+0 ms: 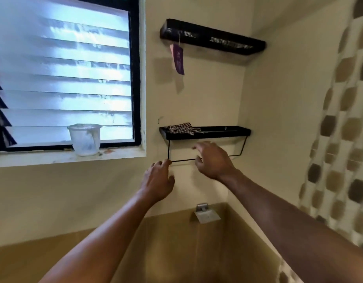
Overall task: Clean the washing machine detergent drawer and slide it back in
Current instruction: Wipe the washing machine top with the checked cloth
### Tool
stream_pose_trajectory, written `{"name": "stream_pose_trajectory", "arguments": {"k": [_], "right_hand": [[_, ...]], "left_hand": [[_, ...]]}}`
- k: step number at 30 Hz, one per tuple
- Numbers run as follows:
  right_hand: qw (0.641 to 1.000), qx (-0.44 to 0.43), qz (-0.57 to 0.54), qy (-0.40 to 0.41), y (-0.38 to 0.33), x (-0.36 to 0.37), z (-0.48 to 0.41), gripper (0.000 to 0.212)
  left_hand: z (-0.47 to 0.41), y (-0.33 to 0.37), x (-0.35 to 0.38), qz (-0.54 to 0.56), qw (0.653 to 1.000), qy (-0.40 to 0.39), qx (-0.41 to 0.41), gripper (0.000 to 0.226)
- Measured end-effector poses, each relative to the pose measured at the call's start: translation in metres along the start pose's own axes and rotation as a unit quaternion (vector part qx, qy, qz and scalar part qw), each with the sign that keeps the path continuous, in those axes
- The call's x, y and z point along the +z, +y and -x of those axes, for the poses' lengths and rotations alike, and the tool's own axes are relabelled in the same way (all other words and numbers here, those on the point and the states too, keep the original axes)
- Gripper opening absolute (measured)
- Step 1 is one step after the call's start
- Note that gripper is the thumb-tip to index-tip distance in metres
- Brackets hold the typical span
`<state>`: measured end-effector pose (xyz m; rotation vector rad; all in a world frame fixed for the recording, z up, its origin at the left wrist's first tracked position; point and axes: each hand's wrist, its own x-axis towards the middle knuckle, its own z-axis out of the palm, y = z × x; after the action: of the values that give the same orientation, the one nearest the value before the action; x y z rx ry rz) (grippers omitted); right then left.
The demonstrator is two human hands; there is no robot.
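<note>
At far left a black-framed louvred glass window [64, 78] fills the wall, and a cloudy translucent plastic cup [85, 139] stands on its pale sill [43, 158]. Next comes the left hand [159, 180], raised against the cream wall, its grip slack: fingers loosely bent and holding nothing, fingertips just beside the corner of a thin black wire rail [182, 160]. Whether they touch it I cannot tell.

Above the rail a flat black metal shelf [217, 133] carries a crumpled brown-and-white checked cloth [181, 128] at its left end. The right hand [214, 160] reaches up in front of the rail with its grip open, fingers spread and empty, just below the shelf. A cream curtain with brown blotches [340, 139] hangs at far right.

The detergent drawer is not in view, nor is the washing machine. This looks like the fetching step, gathering something to clean with. The next move probably calls for lifting the right hand over the shelf's rim and taking the checked cloth.
</note>
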<state>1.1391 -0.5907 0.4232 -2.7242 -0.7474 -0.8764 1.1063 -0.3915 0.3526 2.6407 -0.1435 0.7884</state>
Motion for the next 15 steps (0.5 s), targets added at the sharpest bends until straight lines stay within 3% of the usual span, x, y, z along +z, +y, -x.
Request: {"name": "stream_pose_trajectory", "arguments": {"k": [4,9,12,15], "right_hand": [[0.996,0.006,-0.002,0.092,-0.014,0.001,-0.062,0.036],[0.999,0.033,0.039,-0.001,-0.022,0.014,-0.120,0.058],[0.996,0.053,0.022,-0.062,-0.017,0.023,-0.131,0.046],[0.994,0.067,-0.050,-0.069,-0.013,0.021,-0.132,0.040]], "left_hand": [[-0.038,-0.029,-0.004,0.044,0.999,0.027,-0.002,0.050],[-0.059,-0.056,0.005,0.040,0.998,0.010,0.054,0.049],[-0.063,-0.068,0.011,0.060,0.996,0.009,0.058,0.049],[-0.063,-0.076,0.011,0.076,0.995,0.008,0.056,0.049]]}}
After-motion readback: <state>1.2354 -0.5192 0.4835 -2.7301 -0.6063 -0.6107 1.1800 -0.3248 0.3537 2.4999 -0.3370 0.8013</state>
